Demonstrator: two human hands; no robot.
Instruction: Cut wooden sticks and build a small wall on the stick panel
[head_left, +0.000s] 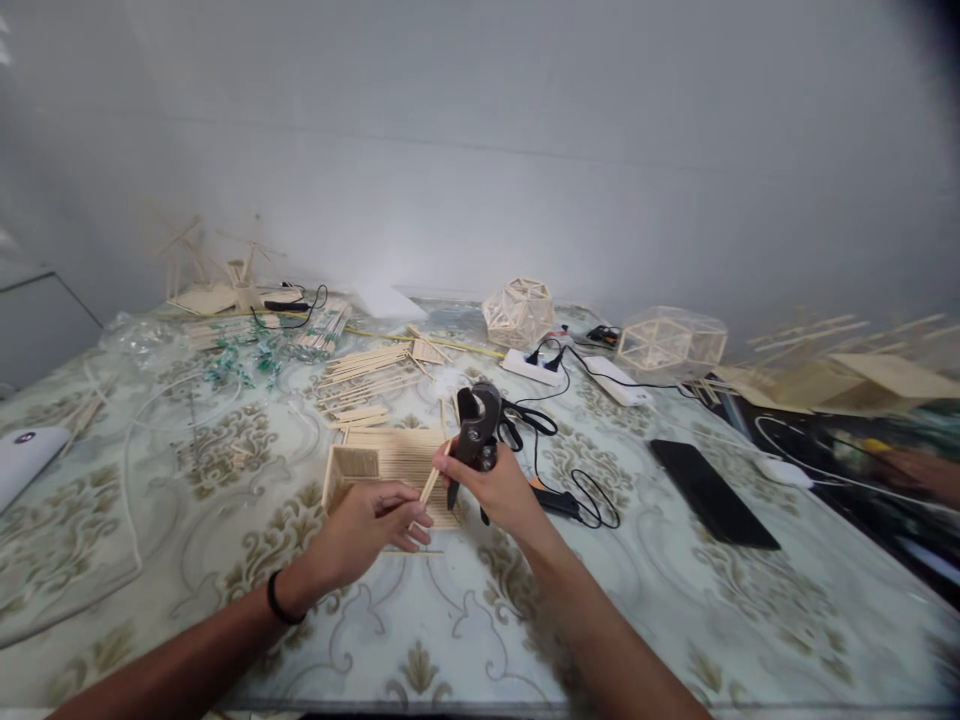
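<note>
My right hand (pixel 491 485) is closed around a black hand tool (pixel 478 425) that looks like a cutter, its head pointing up. The thumb and fingertips of that hand also meet a few thin wooden sticks (pixel 430 484). My left hand (pixel 379 525) pinches the lower end of these sticks, with the other fingers loosely curled. Below and behind both hands lies a small structure of wooden sticks (pixel 352 463), with a slatted surface and a box-like opening at its left. The hands partly cover it. A single stick (pixel 412 552) lies in front of it.
Loose sticks (pixel 367 370) lie behind the structure. To the right are scissors (pixel 529 420), a corded black tool (pixel 555 500), a power strip (pixel 531 367) and a black phone-like slab (pixel 712 495). Stick-built polyhedra (pixel 519 312) stand at the back. Another person's blurred hand (pixel 919 472) shows far right.
</note>
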